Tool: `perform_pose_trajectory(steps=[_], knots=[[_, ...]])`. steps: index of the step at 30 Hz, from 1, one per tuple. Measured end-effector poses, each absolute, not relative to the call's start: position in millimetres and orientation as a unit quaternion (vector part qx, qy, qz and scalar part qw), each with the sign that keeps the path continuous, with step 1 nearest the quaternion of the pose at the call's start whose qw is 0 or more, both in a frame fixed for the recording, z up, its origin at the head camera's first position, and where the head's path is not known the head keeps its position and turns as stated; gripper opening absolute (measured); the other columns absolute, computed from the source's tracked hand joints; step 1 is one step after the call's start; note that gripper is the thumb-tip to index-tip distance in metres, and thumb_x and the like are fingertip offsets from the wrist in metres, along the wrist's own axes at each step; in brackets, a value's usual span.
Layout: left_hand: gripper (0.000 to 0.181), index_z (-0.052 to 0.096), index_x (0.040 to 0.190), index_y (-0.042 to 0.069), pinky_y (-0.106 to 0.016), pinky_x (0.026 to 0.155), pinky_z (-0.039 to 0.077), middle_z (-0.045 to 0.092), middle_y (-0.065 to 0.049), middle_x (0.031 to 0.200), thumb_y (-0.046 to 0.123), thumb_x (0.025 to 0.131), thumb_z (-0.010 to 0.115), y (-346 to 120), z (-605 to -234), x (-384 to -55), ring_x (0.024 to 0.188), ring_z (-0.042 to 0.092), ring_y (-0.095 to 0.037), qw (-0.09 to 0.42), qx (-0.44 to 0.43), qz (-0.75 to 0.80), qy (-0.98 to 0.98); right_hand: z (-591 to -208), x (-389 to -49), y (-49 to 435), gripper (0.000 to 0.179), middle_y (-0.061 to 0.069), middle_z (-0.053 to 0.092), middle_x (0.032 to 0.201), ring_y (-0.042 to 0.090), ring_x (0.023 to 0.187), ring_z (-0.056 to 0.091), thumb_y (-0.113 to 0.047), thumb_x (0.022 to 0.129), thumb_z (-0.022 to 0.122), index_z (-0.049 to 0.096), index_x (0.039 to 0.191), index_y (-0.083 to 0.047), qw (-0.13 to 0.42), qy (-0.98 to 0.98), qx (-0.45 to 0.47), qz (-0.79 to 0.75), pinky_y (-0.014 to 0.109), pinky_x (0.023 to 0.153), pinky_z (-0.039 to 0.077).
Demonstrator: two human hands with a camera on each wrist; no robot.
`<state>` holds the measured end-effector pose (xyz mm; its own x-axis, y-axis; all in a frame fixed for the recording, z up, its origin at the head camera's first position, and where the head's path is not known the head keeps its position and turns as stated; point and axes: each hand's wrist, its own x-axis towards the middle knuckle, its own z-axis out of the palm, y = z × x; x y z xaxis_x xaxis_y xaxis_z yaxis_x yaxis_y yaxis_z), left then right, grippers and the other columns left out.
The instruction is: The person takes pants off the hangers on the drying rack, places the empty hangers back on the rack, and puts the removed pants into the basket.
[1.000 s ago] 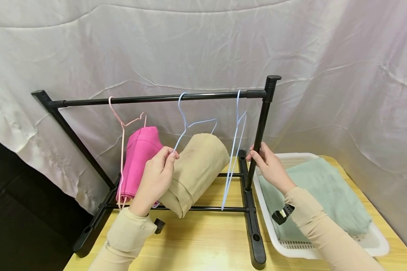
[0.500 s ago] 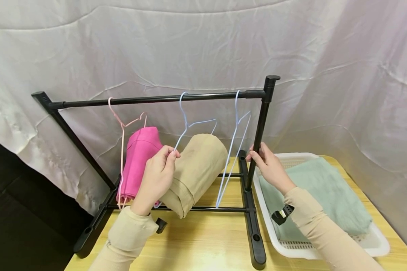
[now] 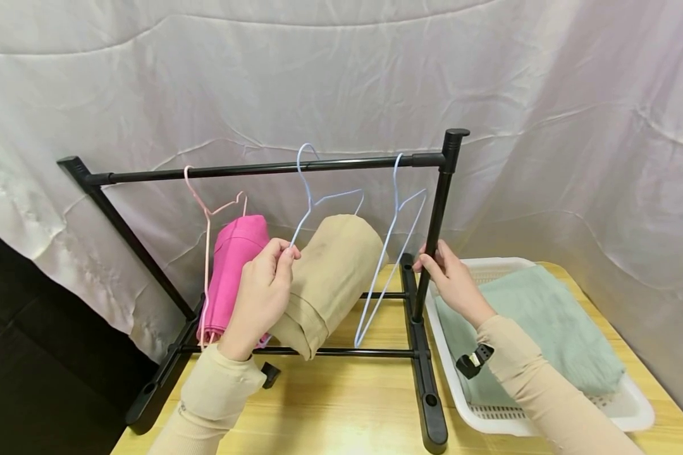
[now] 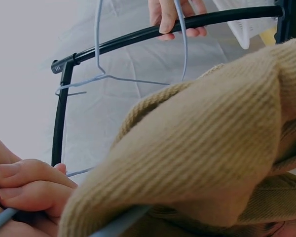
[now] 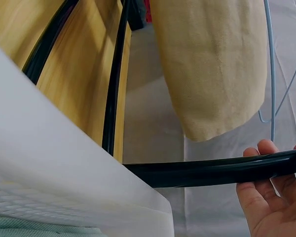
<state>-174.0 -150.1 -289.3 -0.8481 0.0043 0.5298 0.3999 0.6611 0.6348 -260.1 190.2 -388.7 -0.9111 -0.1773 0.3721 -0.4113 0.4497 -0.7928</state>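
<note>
Fingers [image 4: 39, 174] of the left hand [image 3: 260, 287] pinch a blue hanger [image 3: 310, 204] bearing tan cloth [image 3: 338, 268], pink cloth [image 3: 236, 268] at its nine o'clock; at three o'clock, the right hand [image 3: 455, 281] grips the rack post [image 3: 441, 196].

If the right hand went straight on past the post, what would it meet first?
Likely the empty blue hanger, hanging just past the black post that the right hand grips, though depth is unclear.
</note>
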Motion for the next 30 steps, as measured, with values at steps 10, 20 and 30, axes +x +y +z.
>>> perform_pose_trajectory(steps=[10, 20, 30], knots=[[0.021, 0.070, 0.104, 0.009, -0.026, 0.053, 0.037, 0.057, -0.004, 0.069, 0.015, 0.113, 0.052, -151.4, -288.1, -166.4, 0.057, 0.044, -0.009, 0.267, -0.128, -0.406, -0.865, -389.1, -258.2, 190.0, 0.031, 0.016, 0.075, 0.110, 0.033, 0.111, 0.074, -0.028, 0.116, 0.048, 0.054, 0.128, 0.000, 0.122, -0.841, 0.172, 0.498, 0.047, 0.104, 0.059], [0.017, 0.069, 0.105, 0.008, -0.028, 0.054, 0.039, 0.056, -0.002, 0.069, 0.013, 0.112, 0.053, -153.5, -288.4, -153.4, 0.058, 0.047, -0.012, 0.273, -0.130, -0.398, -0.866, -388.8, -258.4, 190.2, 0.028, 0.015, 0.076, 0.111, 0.035, 0.112, 0.075, -0.029, 0.116, 0.048, 0.055, 0.127, -0.004, 0.127, -0.846, 0.170, 0.489, 0.046, 0.103, 0.060], [0.018, 0.069, 0.104, 0.009, -0.027, 0.059, 0.041, 0.054, 0.001, 0.068, 0.014, 0.112, 0.054, -156.4, -296.3, -140.3, 0.060, 0.047, -0.008, 0.281, -0.137, -0.401, -0.861, -389.4, -259.1, 190.4, 0.032, 0.019, 0.075, 0.115, 0.040, 0.116, 0.073, -0.032, 0.116, 0.047, 0.054, 0.130, -0.004, 0.116, -0.846, 0.161, 0.495, 0.051, 0.106, 0.057]])
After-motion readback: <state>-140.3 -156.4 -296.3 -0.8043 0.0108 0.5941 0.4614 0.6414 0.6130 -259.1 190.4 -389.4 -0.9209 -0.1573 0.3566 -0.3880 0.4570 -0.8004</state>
